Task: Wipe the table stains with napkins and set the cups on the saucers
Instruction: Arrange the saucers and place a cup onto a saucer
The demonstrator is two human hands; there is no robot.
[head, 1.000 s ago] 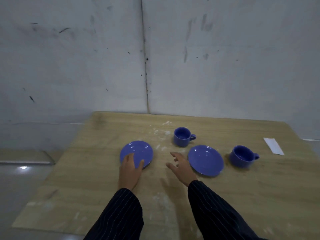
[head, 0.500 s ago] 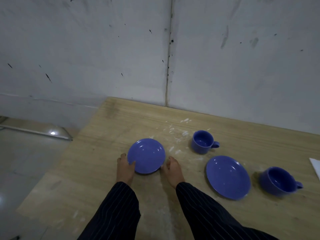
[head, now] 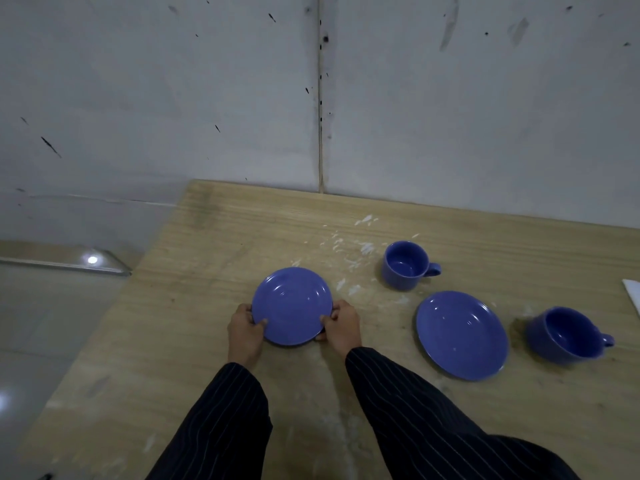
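left hand (head: 245, 332): closed on the left rim of the near-left saucer (head: 292, 304), thumb over the top edge, fingers hidden beneath. right hand (head: 341, 327): closed on the right rim of the same saucer, thumb on the edge, fingers curled under. both arms in dark pinstriped sleeves (head: 426, 414).

saucers, count two: round, glossy blue-violet, shallow, with light glints on the glaze. near-left saucer sits between the two hands, towards the left part of the desk (head: 214, 341); cannot tell whether it rests flat or is slightly lifted. second saucer (head: 462, 335) lies flat to the right of the right hand, apart from it, bare.

cups, count two: same blue-violet glaze, each with one handle pointing right, both upright and open-mouthed. smaller-looking cup (head: 406, 265) stands on the desk beyond the second saucer, near the stains. other cup (head: 566, 336) stands just right of the second saucer, not on it. neither cup is touched by a hand.

stains (head: 349, 251), white flecks and smears: scattered on the pale wood between the held saucer and the far cup; fainter whitish streaks (head: 332, 393) on the desk between the sleeves.

napkin (head: 633, 292), count one visible: white, only a corner showing at the right edge, well apart from both hands.

backdrop: grey scuffed wall (head: 173, 98) with a vertical seam.
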